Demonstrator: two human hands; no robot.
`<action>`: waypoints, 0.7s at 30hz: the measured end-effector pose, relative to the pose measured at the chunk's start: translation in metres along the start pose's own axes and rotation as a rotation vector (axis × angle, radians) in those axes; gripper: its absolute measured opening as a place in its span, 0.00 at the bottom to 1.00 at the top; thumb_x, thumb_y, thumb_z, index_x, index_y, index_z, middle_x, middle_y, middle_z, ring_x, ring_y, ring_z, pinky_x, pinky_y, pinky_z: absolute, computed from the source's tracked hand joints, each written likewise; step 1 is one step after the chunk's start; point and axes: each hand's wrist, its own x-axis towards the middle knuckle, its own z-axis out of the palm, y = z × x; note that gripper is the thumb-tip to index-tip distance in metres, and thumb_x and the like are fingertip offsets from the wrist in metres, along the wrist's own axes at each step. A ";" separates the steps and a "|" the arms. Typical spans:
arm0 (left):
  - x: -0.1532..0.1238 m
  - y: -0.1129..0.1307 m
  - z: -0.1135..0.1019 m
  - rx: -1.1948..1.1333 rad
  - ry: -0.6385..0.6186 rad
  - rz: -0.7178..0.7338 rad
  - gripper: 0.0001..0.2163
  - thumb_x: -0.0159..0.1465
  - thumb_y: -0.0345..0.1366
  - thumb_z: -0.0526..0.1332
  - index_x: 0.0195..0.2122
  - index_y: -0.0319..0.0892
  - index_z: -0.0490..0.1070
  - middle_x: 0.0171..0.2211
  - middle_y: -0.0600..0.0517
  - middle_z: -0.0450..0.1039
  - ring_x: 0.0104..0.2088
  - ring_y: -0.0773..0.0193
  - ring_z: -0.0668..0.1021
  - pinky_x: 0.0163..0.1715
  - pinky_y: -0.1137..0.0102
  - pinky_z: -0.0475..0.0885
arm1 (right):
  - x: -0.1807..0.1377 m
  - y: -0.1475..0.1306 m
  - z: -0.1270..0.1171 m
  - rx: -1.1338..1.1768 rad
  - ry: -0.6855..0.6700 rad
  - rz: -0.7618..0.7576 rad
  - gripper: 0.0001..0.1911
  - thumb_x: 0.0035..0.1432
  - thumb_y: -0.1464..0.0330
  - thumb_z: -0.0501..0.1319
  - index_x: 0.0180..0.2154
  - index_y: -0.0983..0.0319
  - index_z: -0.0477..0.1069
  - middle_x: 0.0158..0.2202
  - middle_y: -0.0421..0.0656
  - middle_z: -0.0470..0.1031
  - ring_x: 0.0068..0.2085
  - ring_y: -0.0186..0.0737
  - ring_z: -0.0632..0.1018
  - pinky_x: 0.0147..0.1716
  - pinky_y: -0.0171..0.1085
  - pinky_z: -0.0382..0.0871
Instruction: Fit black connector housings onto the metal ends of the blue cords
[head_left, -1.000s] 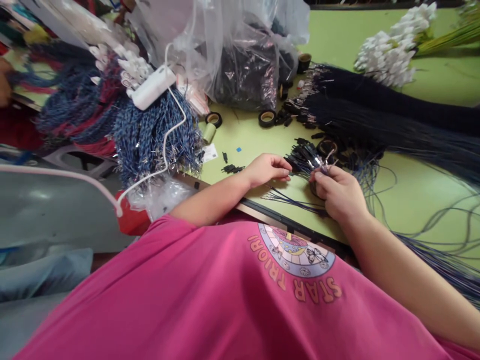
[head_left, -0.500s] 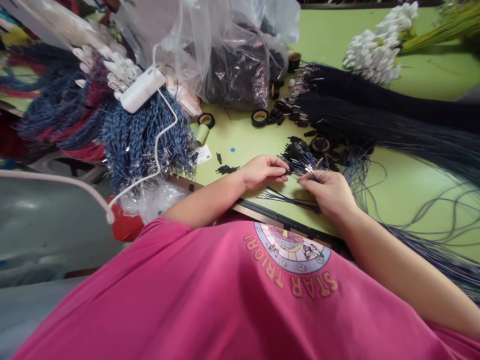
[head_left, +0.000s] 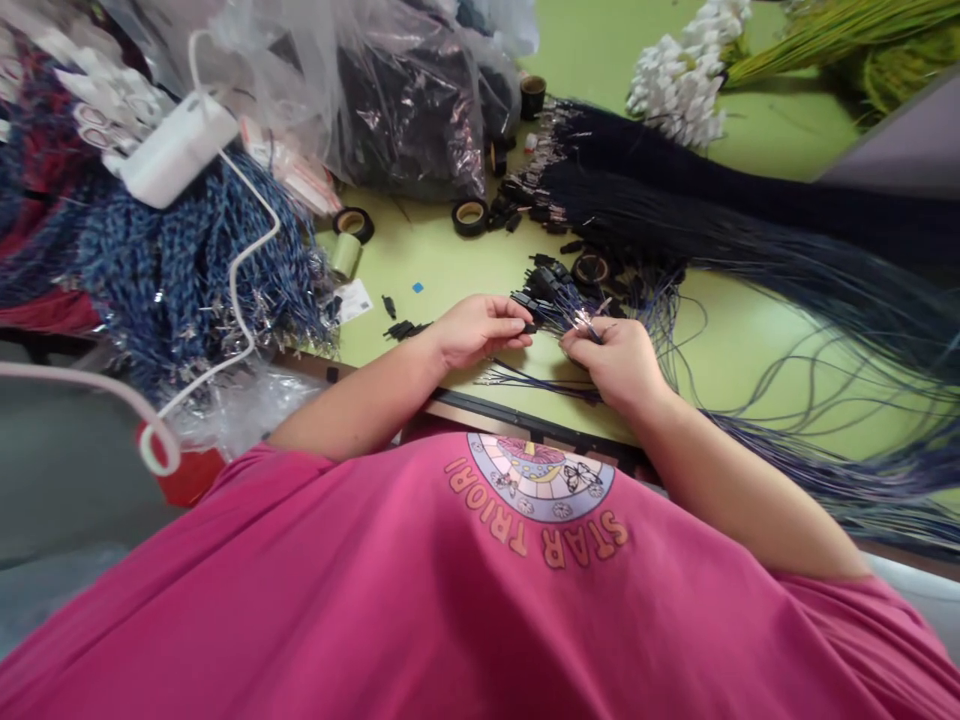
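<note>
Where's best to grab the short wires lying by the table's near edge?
Probably pinch the wires just right of their fanned tips, where they bunch together, coming from above left: they lie low, and their other end is by the right hand.

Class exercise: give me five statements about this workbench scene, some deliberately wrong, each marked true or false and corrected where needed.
1. The right hand holds thin wires with shiny ends. True.
2. The left hand is spread flat. False: its fingertips pinch a small black piece.
3. A white box lies over blue twisted cords. True.
4. The tabletop is red. False: it is light green.
5. A white cluster lies beyond the dark wire bundle. True.
</note>
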 end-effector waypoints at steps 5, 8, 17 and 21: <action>-0.001 -0.002 0.001 0.050 0.027 0.045 0.06 0.60 0.18 0.60 0.33 0.33 0.73 0.23 0.51 0.77 0.25 0.72 0.80 0.30 0.78 0.74 | 0.001 0.001 0.000 -0.061 -0.038 0.014 0.09 0.50 0.65 0.61 0.24 0.65 0.74 0.20 0.37 0.66 0.26 0.32 0.66 0.28 0.34 0.58; -0.003 -0.002 0.003 0.122 0.039 0.086 0.05 0.59 0.19 0.62 0.33 0.32 0.73 0.24 0.50 0.78 0.25 0.72 0.81 0.31 0.77 0.74 | 0.001 0.000 0.000 -0.083 -0.053 0.020 0.11 0.50 0.64 0.61 0.23 0.65 0.72 0.19 0.37 0.63 0.25 0.31 0.63 0.26 0.34 0.56; -0.004 -0.008 0.008 0.246 0.033 0.145 0.04 0.56 0.22 0.66 0.32 0.33 0.74 0.25 0.51 0.79 0.27 0.69 0.81 0.34 0.73 0.75 | 0.003 0.001 0.004 -0.074 -0.073 0.012 0.11 0.51 0.64 0.60 0.24 0.65 0.71 0.20 0.37 0.63 0.26 0.31 0.63 0.28 0.35 0.56; -0.004 -0.009 0.010 0.280 0.061 0.188 0.04 0.56 0.24 0.66 0.32 0.33 0.74 0.24 0.51 0.79 0.26 0.70 0.81 0.36 0.71 0.76 | 0.003 0.002 0.007 -0.058 -0.073 -0.001 0.11 0.51 0.64 0.60 0.22 0.64 0.69 0.20 0.37 0.62 0.26 0.31 0.63 0.28 0.35 0.56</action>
